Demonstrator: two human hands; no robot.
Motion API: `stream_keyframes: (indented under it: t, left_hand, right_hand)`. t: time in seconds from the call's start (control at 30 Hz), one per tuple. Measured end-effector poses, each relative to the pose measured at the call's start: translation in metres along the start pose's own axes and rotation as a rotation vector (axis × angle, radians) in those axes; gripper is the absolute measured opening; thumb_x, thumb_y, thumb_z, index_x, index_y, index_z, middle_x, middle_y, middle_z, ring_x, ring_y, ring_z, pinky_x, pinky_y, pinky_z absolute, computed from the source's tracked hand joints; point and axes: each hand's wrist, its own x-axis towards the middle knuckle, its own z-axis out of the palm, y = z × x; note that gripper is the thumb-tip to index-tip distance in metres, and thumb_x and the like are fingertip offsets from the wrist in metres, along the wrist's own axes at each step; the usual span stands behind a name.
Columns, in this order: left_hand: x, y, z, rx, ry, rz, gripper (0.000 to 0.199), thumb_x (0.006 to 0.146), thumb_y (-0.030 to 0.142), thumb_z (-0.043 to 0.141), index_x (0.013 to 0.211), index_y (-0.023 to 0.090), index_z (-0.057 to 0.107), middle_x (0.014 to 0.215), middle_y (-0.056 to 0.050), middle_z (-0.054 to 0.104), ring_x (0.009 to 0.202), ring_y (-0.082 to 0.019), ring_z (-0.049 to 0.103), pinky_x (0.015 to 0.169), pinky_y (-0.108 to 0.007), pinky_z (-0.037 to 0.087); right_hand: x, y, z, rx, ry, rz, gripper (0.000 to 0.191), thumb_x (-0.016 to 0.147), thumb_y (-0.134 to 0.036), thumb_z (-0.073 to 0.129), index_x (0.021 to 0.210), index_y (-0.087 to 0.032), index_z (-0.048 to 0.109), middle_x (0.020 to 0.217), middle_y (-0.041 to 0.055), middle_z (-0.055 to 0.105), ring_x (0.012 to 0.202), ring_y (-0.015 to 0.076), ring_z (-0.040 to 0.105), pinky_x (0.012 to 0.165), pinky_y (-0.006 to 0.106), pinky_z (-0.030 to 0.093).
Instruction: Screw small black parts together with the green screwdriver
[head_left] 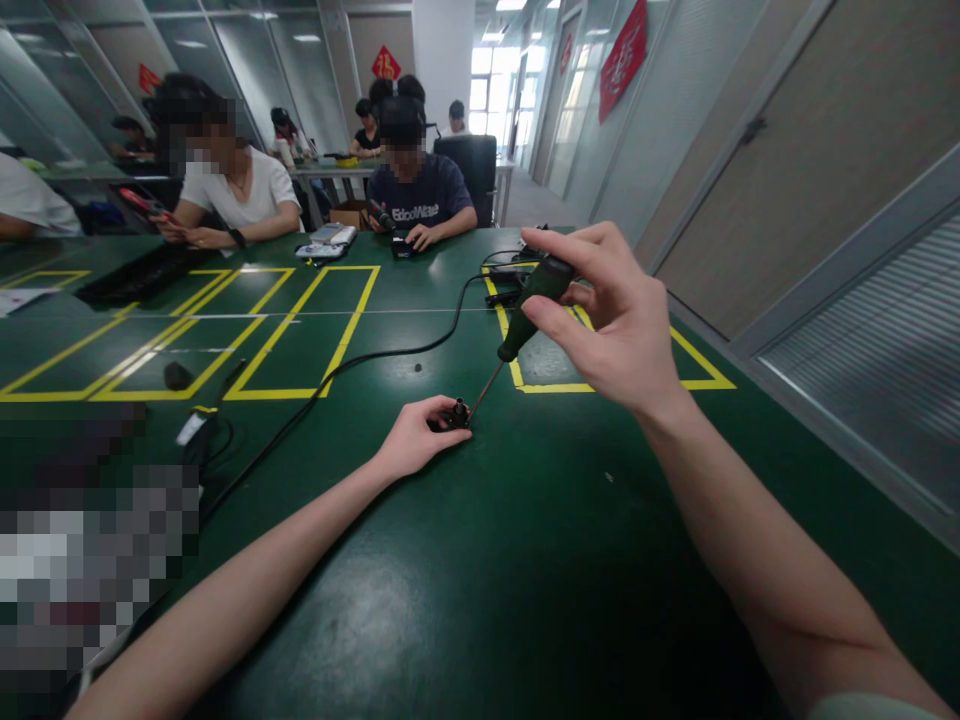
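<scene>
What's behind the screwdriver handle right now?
Past the screwdriver handle, a yellow-taped outline and some dark items show on the green table. Whatever lies directly behind the handle and right hand is covered.

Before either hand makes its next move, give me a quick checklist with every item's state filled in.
1. Right hand gripping the screwdriver: ok, thumb and fingers are on the handle.
2. Left hand holding the small black part: ok, pinched between thumb and fingers.
3. Screwdriver upright: not ok, it leans, handle toward the right hand.
4. Screwdriver seated in the small black part: cannot tell, too small to make out.
5. Black cable clear of the left hand: ok, a gap shows.
</scene>
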Motion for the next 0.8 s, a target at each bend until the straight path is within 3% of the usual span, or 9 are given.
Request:
stream_keyframes:
  t: [0.27,0.4,0.67,0.8]
  left_hand:
    - [-0.0003,0.0,0.0001,0.022,0.003,0.004,0.032,0.074,0.033,0.084,0.102,0.017,0.078,0.097,-0.006,0.079,0.082,-0.018,0.067,0.081,-0.032,0.053]
    - [-0.0006,0.0019,0.0001,0.018,0.007,0.009,0.031,0.075,0.03,0.084,0.101,0.016,0.078,0.096,-0.006,0.079,0.082,-0.018,0.067,0.081,-0.032,0.054]
    - [-0.0008,0.0028,0.0,0.023,0.004,0.005,0.031,0.075,0.031,0.084,0.102,0.017,0.078,0.095,-0.005,0.079,0.081,-0.018,0.067,0.08,-0.032,0.055]
    - [-0.0012,0.0021,-0.0001,0.029,0.009,0.009,0.031,0.075,0.032,0.084,0.102,0.017,0.078,0.096,-0.006,0.079,0.081,-0.018,0.067,0.08,-0.032,0.055]
  right_hand:
    - [0.0002,0.0027,-0.0023,0.078,-0.033,0.017,0.04,0.096,-0.042,0.065,0.135,-0.034,0.069,0.119,0.0064,0.073,0.111,0.0297,0.07,0.097,0.053,0.062]
    - [0.0007,0.0007,-0.0011,0.027,-0.006,0.003,0.041,0.092,-0.043,0.072,0.132,-0.037,0.07,0.126,0.0062,0.069,0.117,0.0306,0.066,0.094,0.051,0.063]
    - [0.0004,0.0018,-0.0004,0.044,-0.044,-0.013,0.042,0.097,-0.048,0.064,0.138,-0.038,0.066,0.123,0.0054,0.072,0.117,0.03,0.067,0.096,0.051,0.062]
    - [0.0012,0.0007,-0.0007,-0.017,0.009,0.001,0.041,0.093,-0.047,0.07,0.133,-0.038,0.07,0.131,0.0055,0.068,0.121,0.0311,0.065,0.092,0.049,0.064]
